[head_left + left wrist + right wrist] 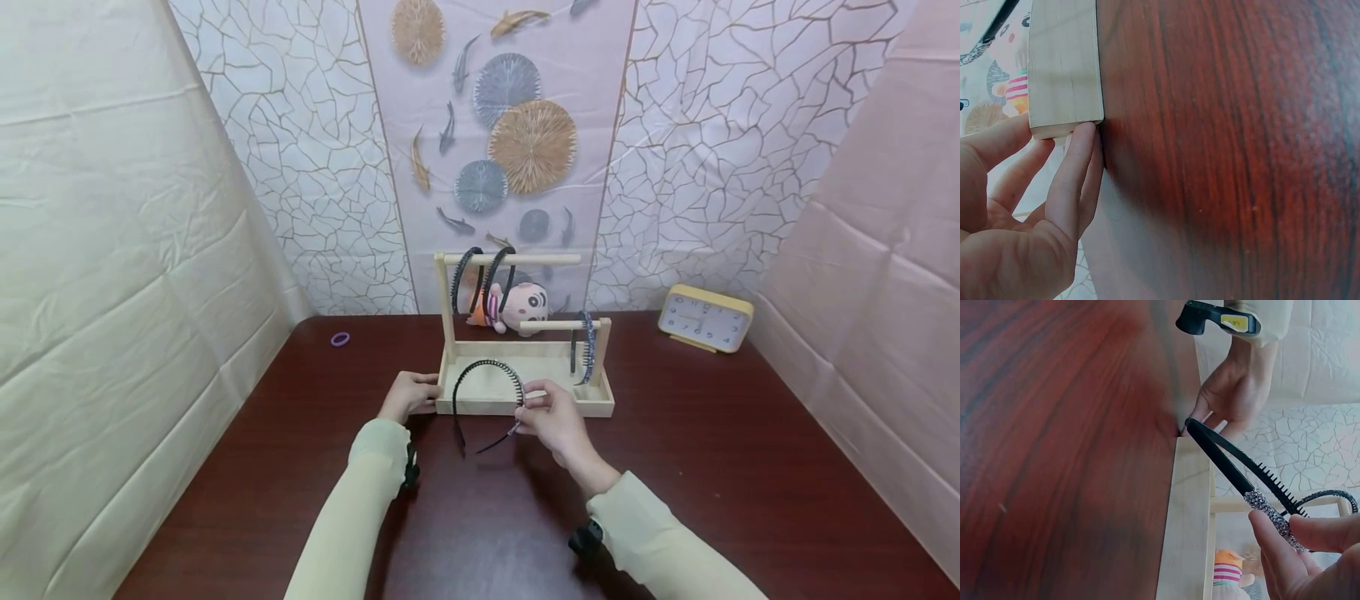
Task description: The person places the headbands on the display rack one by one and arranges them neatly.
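My right hand (555, 421) pinches a black toothed headband (491, 362) by its side, thumb and fingers on a glittery stone-covered stretch. The band is raised before the front wall of a pale wooden tray stand (487, 407), its ends pointing down. At the stand's left end is my left hand (408, 396); in the left wrist view its extended fingers (1069, 181) touch the tray's end and rim. Two dark headbands (492, 275) hang on the stand's taller bar (547, 260). A blue glittery headband (588, 350) hangs from the lower bar (558, 326) at right.
Behind the stand lies a plush doll (528, 304) with a striped top. To the right, a yellow-framed clock (705, 318) stands near the back of the dark red table (675, 467). A purple ring-shaped band (340, 339) lies at the back left. Cloth walls enclose the table.
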`<state>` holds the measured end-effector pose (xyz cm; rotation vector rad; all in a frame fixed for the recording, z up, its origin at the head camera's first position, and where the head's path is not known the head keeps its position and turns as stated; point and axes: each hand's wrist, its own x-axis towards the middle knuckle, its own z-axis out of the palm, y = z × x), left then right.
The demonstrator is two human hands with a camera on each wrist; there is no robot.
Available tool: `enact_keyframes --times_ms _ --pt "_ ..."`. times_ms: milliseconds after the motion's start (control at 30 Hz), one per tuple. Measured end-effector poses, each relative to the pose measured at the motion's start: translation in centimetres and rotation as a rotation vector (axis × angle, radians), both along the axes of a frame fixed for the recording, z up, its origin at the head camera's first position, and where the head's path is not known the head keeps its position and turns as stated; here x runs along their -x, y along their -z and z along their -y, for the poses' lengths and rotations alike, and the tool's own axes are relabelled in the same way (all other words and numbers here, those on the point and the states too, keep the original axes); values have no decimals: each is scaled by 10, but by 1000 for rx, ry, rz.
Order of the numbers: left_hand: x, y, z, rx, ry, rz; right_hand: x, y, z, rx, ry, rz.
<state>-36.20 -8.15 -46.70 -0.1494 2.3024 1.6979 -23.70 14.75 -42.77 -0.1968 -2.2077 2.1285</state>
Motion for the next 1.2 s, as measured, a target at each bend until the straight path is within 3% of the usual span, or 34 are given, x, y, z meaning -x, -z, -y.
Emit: enact_keyframes --times_ms 333,667,1200 --pt "3 6 -1 -8 -11 1 8 -5 -7 -5 50 -34" --pt "1 2 -2 10 -17 11 16 -6 -14 -19 117 -47" --pt "3 4 -3 5 -23 8 25 -15 -20 13 143 -61"
